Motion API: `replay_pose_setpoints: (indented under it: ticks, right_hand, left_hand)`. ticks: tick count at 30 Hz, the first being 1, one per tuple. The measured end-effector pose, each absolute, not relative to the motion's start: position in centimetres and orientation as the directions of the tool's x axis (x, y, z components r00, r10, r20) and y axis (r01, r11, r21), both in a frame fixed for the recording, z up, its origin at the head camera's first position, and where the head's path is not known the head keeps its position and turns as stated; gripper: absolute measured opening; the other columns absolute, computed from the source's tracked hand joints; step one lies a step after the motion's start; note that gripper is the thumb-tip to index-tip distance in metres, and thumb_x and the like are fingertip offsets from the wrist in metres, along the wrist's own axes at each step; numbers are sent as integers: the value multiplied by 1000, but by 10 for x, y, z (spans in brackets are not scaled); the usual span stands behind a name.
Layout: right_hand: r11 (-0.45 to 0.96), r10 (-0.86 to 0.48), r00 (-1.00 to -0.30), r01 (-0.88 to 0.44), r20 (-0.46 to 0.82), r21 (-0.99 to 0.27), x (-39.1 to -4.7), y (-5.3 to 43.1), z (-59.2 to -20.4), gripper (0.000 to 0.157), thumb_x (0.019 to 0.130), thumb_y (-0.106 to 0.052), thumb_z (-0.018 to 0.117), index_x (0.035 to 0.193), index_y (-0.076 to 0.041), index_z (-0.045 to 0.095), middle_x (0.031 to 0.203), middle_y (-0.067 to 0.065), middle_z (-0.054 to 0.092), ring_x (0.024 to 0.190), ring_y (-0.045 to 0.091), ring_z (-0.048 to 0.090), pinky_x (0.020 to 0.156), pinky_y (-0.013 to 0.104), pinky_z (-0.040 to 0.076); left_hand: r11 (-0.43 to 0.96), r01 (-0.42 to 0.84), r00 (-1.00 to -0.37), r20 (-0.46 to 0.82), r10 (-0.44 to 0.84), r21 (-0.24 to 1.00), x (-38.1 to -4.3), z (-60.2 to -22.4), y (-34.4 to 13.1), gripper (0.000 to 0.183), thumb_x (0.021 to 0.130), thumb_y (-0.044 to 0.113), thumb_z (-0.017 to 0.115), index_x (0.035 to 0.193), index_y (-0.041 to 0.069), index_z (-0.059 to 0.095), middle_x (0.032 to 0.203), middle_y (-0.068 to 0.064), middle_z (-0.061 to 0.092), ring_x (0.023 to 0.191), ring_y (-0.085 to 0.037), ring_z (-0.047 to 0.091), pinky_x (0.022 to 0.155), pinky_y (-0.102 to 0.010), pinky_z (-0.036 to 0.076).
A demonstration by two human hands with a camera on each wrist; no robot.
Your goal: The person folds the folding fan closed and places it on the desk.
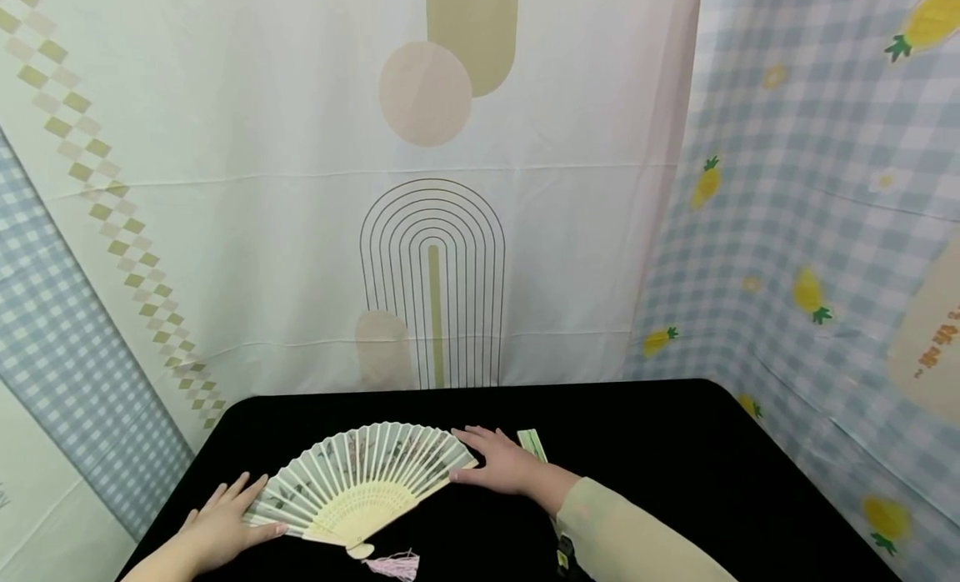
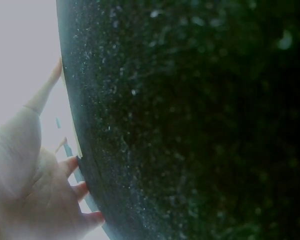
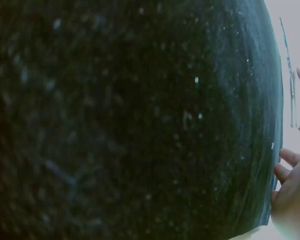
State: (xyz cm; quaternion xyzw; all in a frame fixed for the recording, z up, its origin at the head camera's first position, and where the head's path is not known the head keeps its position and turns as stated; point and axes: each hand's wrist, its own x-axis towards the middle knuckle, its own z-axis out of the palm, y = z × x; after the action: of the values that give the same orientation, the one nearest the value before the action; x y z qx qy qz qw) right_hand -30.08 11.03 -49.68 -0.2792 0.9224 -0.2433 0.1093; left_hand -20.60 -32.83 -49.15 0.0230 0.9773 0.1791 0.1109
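Observation:
A spread folding fan [image 1: 367, 500] lies on the black table, with pale ribs, a whitish leaf with a faint printed pattern and its pivot toward the near side. From the pivot trails a pink tassel [image 1: 396, 565]. My left hand [image 1: 216, 528] rests at the fan's left edge, fingers extended and thumb apart. At the right edge, my right hand [image 1: 504, 464] touches the fan with its fingers outstretched. Both wrist views show mostly dark cloth; the left hand [image 2: 45, 185] and right hand [image 3: 292, 192] appear at their outer sides.
A pale green and white flat item [image 1: 532, 443] lies on the black tabletop [image 1: 645, 449], partly hidden behind my right forearm. A small dark object [image 1: 565, 555] shows beside the right sleeve [image 1: 630, 524]. Patterned curtains [image 1: 300, 257] hang behind the table and on both sides.

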Motion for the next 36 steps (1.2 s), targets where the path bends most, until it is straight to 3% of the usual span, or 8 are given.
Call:
replay_pose_setpoints:
  ticks: [5,12,23,28,31,36]
  right_hand:
    - [685,-562,-825,-431,-50,-587,-301,109,-498,80,90,-66,58,157,-31,30,159,5,32,147,28,28,120,55,19]
    - [633,-535,-844,-369,-40,-681,-295,105,-495,82,89,-57,67,157,-26,31,157,4,37,142,29,36,109,54,38]
    - [505,-506,-862,-296,-1,-811,-290,99,-493,78,91,-41,72,156,-20,34,154,6,41,139,30,41,108,52,40]
    - [414,-509,-861,-245,1,-877,-289,97,-493,75,92,-29,73,155,-18,35,144,6,52,120,22,57,95,40,51]
    - [295,-520,-854,-152,-25,-943,-288,94,-492,76,92,-17,74,156,-15,33,131,10,60,104,19,64,84,36,57]
    - [92,-547,-834,31,-77,-995,-284,91,-490,81,91,1,69,158,-14,26,117,12,65,93,26,69,77,41,60]
  left_hand:
    - [933,6,-971,-221,91,360,-206,-491,-328,100,86,66,62,150,-6,32,150,-41,17,132,-68,11,92,-86,18]
    - [933,10,-970,-222,96,361,-206,-491,-328,100,87,65,62,150,-6,32,149,-42,18,131,-68,12,91,-87,19]
    - [936,25,-971,-216,107,351,-206,-494,-328,99,87,64,62,149,-7,32,149,-42,19,130,-69,13,90,-87,20]
    - [937,24,-972,-211,103,348,-206,-493,-327,99,87,65,62,149,-7,33,149,-42,19,130,-69,13,90,-87,20]
    - [940,22,-973,-210,99,340,-206,-493,-327,99,87,65,62,149,-7,33,148,-43,20,130,-69,14,89,-87,21]
    - [943,27,-974,-204,100,332,-206,-494,-328,99,87,65,62,149,-7,33,148,-43,20,130,-69,15,89,-87,21]
